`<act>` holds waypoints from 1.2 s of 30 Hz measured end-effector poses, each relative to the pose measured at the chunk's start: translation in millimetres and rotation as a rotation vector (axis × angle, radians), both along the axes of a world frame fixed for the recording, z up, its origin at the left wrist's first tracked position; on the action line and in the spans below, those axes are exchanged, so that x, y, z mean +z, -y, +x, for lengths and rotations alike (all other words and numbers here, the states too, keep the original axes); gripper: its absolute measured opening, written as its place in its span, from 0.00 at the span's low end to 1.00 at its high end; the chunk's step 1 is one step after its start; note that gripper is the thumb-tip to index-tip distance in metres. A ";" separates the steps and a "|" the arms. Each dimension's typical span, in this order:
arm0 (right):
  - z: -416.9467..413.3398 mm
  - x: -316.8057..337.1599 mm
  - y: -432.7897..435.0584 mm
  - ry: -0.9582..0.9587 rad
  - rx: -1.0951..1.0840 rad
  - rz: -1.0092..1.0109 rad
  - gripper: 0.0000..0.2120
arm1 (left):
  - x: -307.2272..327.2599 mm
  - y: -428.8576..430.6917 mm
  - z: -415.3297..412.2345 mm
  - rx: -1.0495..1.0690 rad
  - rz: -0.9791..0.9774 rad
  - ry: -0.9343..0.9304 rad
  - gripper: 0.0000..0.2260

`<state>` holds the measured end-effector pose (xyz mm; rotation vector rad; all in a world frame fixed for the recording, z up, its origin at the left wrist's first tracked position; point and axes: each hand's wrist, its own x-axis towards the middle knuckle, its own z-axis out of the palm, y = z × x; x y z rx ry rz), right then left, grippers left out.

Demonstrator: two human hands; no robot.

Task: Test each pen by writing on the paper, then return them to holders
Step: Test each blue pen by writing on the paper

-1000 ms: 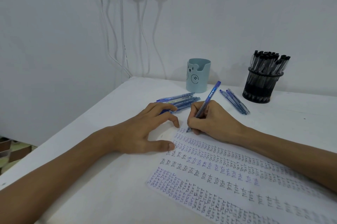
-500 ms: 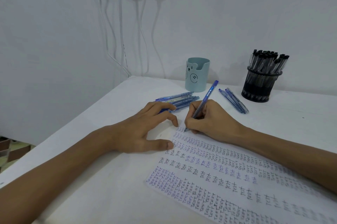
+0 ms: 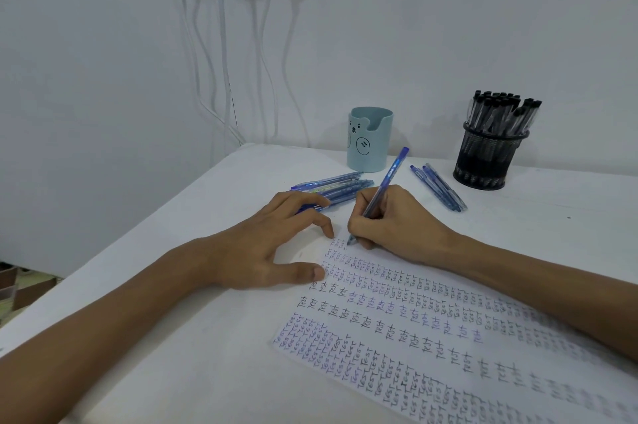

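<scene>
My right hand grips a blue pen with its tip on the top left corner of the paper, which is covered with rows of handwriting. My left hand rests flat at the paper's left edge, thumb and forefinger spread on the sheet. Several blue pens lie in a pile behind my left hand. A smaller group of blue pens lies to the right of my right hand. At the back stand a light blue bear holder and a black mesh holder full of black pens.
The white table meets the wall at the back. Its left edge drops off beside my left forearm. White charger cables hang down the wall from a socket to the table's back left corner.
The pen tip has shifted slightly left along the top line of the paper. My left hand stays in place.
</scene>
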<state>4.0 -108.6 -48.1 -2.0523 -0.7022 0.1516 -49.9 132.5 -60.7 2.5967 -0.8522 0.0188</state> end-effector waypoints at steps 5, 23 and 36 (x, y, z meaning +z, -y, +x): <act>-0.5 0.2 -0.3 -0.001 0.015 -0.007 0.07 | -0.2 0.1 -0.3 0.002 0.000 0.001 0.21; -2.6 2.6 -0.3 0.028 -0.022 -0.025 0.07 | 0.2 0.3 -0.8 0.008 -0.002 0.001 0.21; 0.6 0.9 -1.5 0.036 -0.047 -0.035 0.07 | 0.1 0.8 -0.1 0.010 0.001 0.011 0.21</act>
